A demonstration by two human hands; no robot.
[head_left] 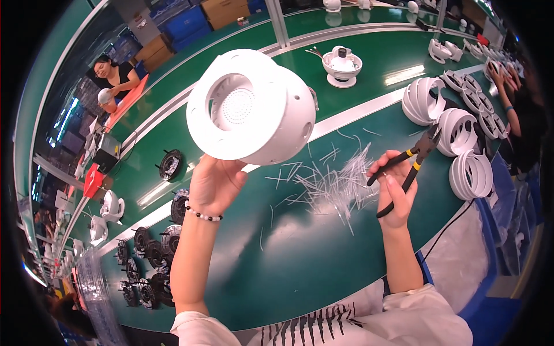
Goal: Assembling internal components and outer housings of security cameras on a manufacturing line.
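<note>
My left hand (216,187) holds up a white round plastic housing (283,115) from below, its fingers mostly hidden behind it. The housing is tilted, with its flat flange toward me. A round recess with a ring pattern of small holes shows in the flange. In my right hand (398,196) is a pair of pliers (424,149) with black and yellow handles, its jaws pointing up and to the right, apart from the housing. Between my hands, a loose heap of thin, whitish plastic strips (340,184) lies on the green table (294,271).
Black round parts (153,254) crowd the table's left side. White ring-shaped shells (470,176) stand at the right, beside grey-rimmed rings (473,101). A white assembled unit (341,66) sits on the green conveyor (381,55) beyond. Co-workers sit at far left and right.
</note>
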